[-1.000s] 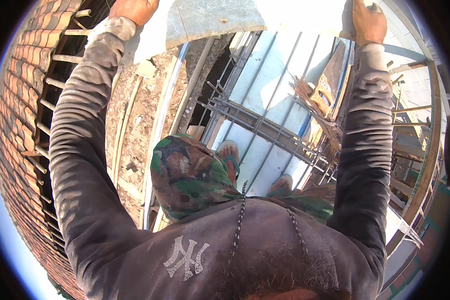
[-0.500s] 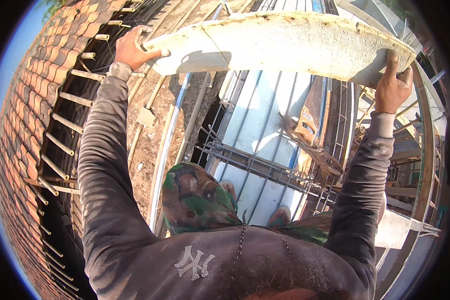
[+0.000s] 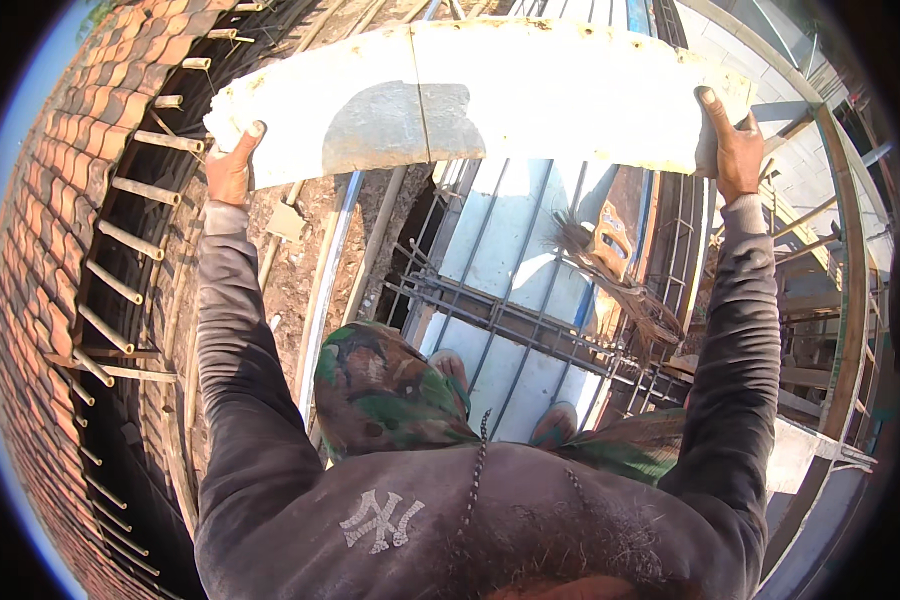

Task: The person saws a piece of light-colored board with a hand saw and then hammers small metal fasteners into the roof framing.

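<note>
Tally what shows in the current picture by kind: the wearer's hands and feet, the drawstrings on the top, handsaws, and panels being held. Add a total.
Hands: 2 (left hand, right hand)
Held panels: 1 (pale panel)
Handsaws: 1 (wooden-handled handsaw)
Feet: 2 (left foot, right foot)
Drawstrings: 2 (left drawstring, right drawstring)
Total: 8

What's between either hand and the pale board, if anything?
Nothing visible. The left hand directly grips the left end of the pale board, the right hand its right end. The handsaw and steel bars lie lower down, not between it and either hand.
</note>
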### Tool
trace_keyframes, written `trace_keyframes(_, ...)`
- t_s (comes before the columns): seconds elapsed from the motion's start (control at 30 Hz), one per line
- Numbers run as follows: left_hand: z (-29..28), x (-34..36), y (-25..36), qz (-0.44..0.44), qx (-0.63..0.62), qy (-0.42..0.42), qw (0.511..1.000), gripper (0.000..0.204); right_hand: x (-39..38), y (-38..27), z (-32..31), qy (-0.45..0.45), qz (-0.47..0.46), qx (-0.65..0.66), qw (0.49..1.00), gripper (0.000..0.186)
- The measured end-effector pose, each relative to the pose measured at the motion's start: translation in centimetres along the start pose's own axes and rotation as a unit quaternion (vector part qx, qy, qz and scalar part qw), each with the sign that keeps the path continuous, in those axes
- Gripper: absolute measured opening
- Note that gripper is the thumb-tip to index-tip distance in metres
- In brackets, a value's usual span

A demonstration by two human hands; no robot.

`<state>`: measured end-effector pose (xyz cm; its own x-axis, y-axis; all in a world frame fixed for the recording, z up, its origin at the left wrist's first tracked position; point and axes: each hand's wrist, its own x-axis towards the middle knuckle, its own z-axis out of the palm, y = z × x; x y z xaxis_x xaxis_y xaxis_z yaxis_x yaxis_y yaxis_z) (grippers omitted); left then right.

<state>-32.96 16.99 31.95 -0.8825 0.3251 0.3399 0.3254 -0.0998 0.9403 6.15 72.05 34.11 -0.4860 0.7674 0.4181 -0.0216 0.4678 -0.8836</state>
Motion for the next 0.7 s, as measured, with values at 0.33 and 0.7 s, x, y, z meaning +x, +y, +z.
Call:
trace_keyframes(0.33, 4.7, -1.4, -8.0, -0.272, -0.016, -0.171, 0.947, 0.088, -2.6, 5.0, 10.1, -0.186, 0.228, 0.196, 0.935, 0.088)
trace_keyframes(0.7, 11.9, 1.7, -9.8, -0.31, -0.203, -0.18, 0.911, 0.065, -4.3, 13.8, 10.0, -0.112, 0.333, 0.087, 0.932, 0.086)
